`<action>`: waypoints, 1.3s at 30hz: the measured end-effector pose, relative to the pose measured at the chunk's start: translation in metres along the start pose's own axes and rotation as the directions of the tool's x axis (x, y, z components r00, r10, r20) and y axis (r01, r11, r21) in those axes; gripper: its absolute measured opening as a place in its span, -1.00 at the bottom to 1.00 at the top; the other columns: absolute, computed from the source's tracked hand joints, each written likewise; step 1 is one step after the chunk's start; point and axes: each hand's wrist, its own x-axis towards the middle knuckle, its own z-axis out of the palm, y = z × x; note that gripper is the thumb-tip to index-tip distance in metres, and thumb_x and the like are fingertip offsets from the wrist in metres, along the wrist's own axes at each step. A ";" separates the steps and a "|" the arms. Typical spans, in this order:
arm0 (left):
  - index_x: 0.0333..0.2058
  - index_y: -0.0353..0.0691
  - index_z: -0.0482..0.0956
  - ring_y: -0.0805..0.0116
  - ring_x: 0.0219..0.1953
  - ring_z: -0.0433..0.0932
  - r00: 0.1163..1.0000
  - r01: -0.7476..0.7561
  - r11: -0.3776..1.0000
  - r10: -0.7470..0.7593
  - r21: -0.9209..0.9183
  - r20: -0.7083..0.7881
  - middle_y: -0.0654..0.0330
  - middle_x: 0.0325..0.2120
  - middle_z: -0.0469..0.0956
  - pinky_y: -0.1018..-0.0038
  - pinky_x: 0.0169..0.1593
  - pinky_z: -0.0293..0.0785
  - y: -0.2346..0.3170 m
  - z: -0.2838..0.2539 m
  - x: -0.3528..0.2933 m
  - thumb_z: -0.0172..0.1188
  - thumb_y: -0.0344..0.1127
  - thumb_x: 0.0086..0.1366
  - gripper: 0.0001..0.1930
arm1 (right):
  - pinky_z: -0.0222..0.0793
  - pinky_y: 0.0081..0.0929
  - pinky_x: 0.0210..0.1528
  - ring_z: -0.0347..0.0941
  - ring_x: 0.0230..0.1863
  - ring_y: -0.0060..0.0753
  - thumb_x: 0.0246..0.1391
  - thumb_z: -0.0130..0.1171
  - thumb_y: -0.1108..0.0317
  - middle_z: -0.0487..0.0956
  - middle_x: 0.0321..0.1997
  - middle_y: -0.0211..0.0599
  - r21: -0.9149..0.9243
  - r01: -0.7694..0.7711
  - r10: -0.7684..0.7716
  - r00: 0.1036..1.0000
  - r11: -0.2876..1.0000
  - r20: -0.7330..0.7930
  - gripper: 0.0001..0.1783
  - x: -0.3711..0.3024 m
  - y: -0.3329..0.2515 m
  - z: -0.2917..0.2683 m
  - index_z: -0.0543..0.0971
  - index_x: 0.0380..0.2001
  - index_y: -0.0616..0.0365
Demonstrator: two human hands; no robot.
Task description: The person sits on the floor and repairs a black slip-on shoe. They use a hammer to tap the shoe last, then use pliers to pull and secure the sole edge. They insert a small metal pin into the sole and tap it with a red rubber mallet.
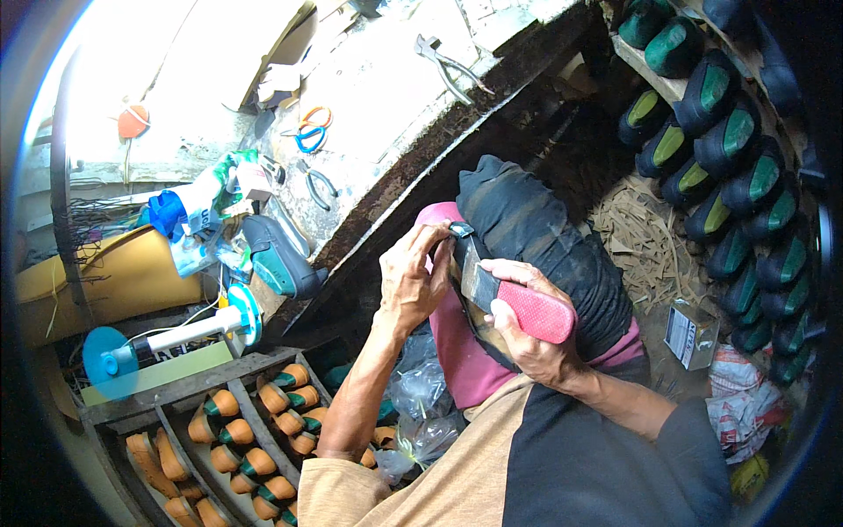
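My right hand is closed round a flat tool with a red textured handle and a grey, blade-like front part; its exact kind is unclear. The tool points up and left over my lap. At its far end, my left hand is closed, fingers bent and pinching a small dark piece with a pale shiny edge. That piece touches or nearly touches the tool's tip. Beneath both hands lies a pink cloth across my lap, over dark trousers.
A worktable to the upper left bears pliers, scissors and a dark green shoe. Orange-and-green shoe parts fill a wooden rack at lower left. Dark shoes line shelves at right, near a scrap heap and a small box.
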 end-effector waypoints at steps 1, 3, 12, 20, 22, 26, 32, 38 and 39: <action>-0.01 -0.30 0.74 0.04 -0.07 0.87 1.000 0.013 1.000 -0.013 -0.015 0.000 0.00 -0.07 0.83 0.28 0.01 0.80 0.000 -0.001 0.000 0.44 -0.57 0.44 -0.80 | 0.70 -0.33 0.29 0.71 0.24 -0.18 0.31 0.34 0.60 0.71 0.32 0.00 -0.013 0.021 -0.021 1.000 1.000 0.001 -0.63 0.002 0.001 0.001 0.66 0.17 0.35; 0.01 -0.36 0.75 0.21 0.03 0.89 0.999 0.049 0.997 -0.049 -0.067 0.002 0.00 -0.01 0.85 0.37 0.11 0.84 0.001 -0.003 -0.001 0.42 -0.64 0.46 -0.80 | 0.72 -0.35 0.27 0.70 0.25 -0.21 0.31 0.31 0.64 0.69 0.35 -0.01 -0.085 0.074 -0.074 0.997 0.994 0.005 -0.62 0.006 0.004 0.004 0.64 0.18 0.37; 0.02 -0.39 0.75 0.24 0.06 0.88 0.999 0.043 0.994 -0.044 -0.097 -0.003 -0.02 0.00 0.85 0.35 0.15 0.83 0.003 -0.005 0.002 0.39 -0.68 0.46 -0.79 | 0.61 -0.25 0.39 0.72 0.29 -0.10 0.18 0.48 0.59 0.71 0.28 0.06 -0.121 0.136 -0.131 0.990 0.983 0.043 -0.45 0.014 -0.004 0.011 0.60 0.24 0.35; -0.07 -0.28 0.73 -0.04 -0.06 0.88 0.998 -0.001 0.995 -0.005 -0.099 -0.061 0.00 -0.07 0.86 0.23 0.01 0.78 0.004 -0.001 0.005 0.48 -0.56 0.37 -0.81 | 0.59 -0.19 0.42 0.70 0.35 -0.02 0.10 0.72 0.47 0.71 0.34 0.05 -0.158 0.137 -0.128 0.989 0.978 0.068 -0.30 0.010 -0.008 0.016 0.60 0.26 0.32; -0.05 -0.33 0.73 0.04 -0.02 0.88 0.999 0.012 0.995 -0.016 -0.099 -0.042 -0.02 -0.05 0.86 0.27 0.06 0.79 0.005 -0.002 0.005 0.44 -0.61 0.40 -0.81 | 0.60 -0.17 0.42 0.71 0.34 0.02 0.04 0.78 0.44 0.71 0.33 0.07 -0.169 0.158 -0.149 0.987 0.973 0.065 -0.26 0.009 -0.007 0.018 0.61 0.25 0.32; 0.00 -0.43 0.74 0.18 0.06 0.90 0.999 0.040 0.996 -0.040 -0.085 0.002 -0.06 -0.01 0.86 0.34 0.15 0.82 0.008 -0.006 0.004 0.38 -0.69 0.44 -0.80 | 0.64 -0.11 0.39 0.72 0.31 0.08 0.02 0.80 0.42 0.71 0.32 0.10 -0.196 0.225 -0.213 0.974 0.954 0.081 -0.23 0.012 -0.003 0.019 0.61 0.25 0.32; -0.01 -0.43 0.74 0.16 0.05 0.90 0.999 0.037 0.995 -0.037 -0.089 -0.006 -0.08 -0.01 0.85 0.33 0.14 0.82 0.008 -0.006 0.005 0.38 -0.68 0.44 -0.81 | 0.67 -0.05 0.36 0.71 0.29 0.19 0.04 0.79 0.39 0.70 0.30 0.14 -0.191 0.320 -0.302 0.946 0.928 0.115 -0.24 0.017 -0.001 0.019 0.59 0.24 0.33; -0.01 -0.42 0.74 0.16 0.04 0.90 0.999 0.047 0.995 -0.048 -0.085 -0.010 -0.07 -0.01 0.85 0.33 0.13 0.83 0.011 -0.005 0.005 0.38 -0.67 0.45 -0.82 | 0.68 -0.01 0.36 0.70 0.29 0.27 0.07 0.77 0.39 0.68 0.27 0.19 -0.212 0.319 -0.296 0.946 0.924 0.136 -0.27 0.018 -0.001 0.018 0.58 0.22 0.40; -0.02 -0.42 0.74 0.16 0.04 0.90 0.999 0.050 0.995 -0.051 -0.085 -0.012 -0.06 -0.01 0.85 0.33 0.13 0.83 0.011 -0.005 0.006 0.39 -0.67 0.45 -0.82 | 0.68 -0.01 0.37 0.70 0.29 0.27 0.08 0.77 0.39 0.68 0.27 0.19 -0.211 0.314 -0.292 0.947 0.926 0.131 -0.27 0.018 0.000 0.018 0.58 0.22 0.40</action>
